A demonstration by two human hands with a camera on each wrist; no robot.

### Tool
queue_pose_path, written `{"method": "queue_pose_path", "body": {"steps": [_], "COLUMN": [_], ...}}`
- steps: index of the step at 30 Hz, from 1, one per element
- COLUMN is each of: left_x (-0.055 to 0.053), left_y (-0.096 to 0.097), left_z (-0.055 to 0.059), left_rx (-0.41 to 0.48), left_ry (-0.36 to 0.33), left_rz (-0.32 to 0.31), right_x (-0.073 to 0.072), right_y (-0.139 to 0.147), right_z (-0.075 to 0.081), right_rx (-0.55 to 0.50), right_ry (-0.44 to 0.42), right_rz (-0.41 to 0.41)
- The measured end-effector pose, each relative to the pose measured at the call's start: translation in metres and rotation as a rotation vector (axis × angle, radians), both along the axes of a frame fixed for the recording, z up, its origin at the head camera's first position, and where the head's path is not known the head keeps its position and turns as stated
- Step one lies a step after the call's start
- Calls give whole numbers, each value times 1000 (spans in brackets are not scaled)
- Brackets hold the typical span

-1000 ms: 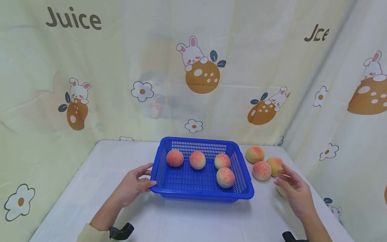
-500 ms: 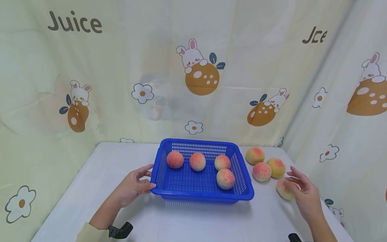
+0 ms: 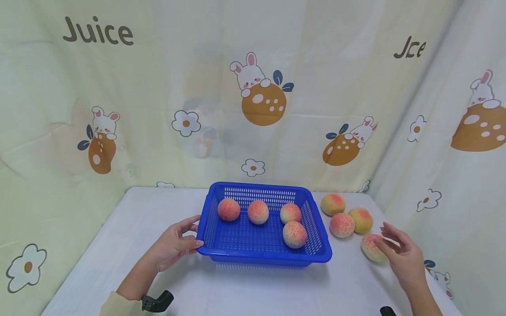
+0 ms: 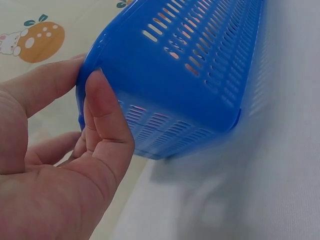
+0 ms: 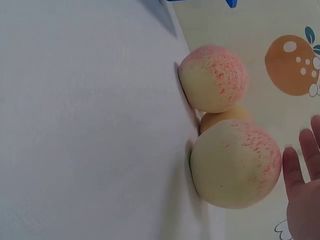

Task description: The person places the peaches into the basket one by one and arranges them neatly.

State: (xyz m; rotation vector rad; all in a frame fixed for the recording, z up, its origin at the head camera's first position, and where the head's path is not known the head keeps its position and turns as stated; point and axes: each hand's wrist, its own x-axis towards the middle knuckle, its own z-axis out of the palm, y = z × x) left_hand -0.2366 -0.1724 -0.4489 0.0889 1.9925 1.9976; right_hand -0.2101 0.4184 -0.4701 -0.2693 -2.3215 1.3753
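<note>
Head view: curtain [image 3: 166, 79] reads "Juice" [image 3: 98, 30]; left fingers [image 3: 187, 223] pinch blue basket [image 3: 265, 257], right fingers [image 3: 396, 233], relaxed, near peach [image 3: 370, 248].

Left hand [image 3: 174, 243] grips basket [image 3: 262, 256] (four peaches [image 3: 258, 212] inside); right hand [image 3: 406, 261] at another peach [image 3: 370, 249], contact unclear.

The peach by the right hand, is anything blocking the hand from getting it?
No, nothing visible stands between the right hand and that peach. The fingers are right next to it, though I can't tell if they touch. The other loose peaches lie farther back, not in between.
</note>
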Motion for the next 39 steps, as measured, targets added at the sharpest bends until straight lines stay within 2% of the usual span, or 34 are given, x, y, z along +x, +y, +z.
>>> {"method": "queue_pose_path", "body": {"steps": [6, 13, 19, 24, 28, 39], "left_x": [0, 0, 0, 0, 0, -1], "left_y": [0, 0, -1, -2, -2, -2], "left_z": [-2, -2, -2, -3, -4, -6], "left_rx": [7, 10, 28, 27, 32, 33], "left_ry": [0, 12, 11, 16, 15, 14], "left_rz": [4, -12, -28, -29, -29, -10], "right_x": [-1, -2, -5, -8, -10, -16], "right_y": [5, 8, 13, 16, 16, 17], "right_z": [-8, -13, -18, -18, -19, -25], "right_rx": [41, 105, 106, 66, 50, 0], "right_ry": [-33, -139, -228, -330, -390, -437], "right_rz": [-66, -131, -103, -63, -63, -94]}}
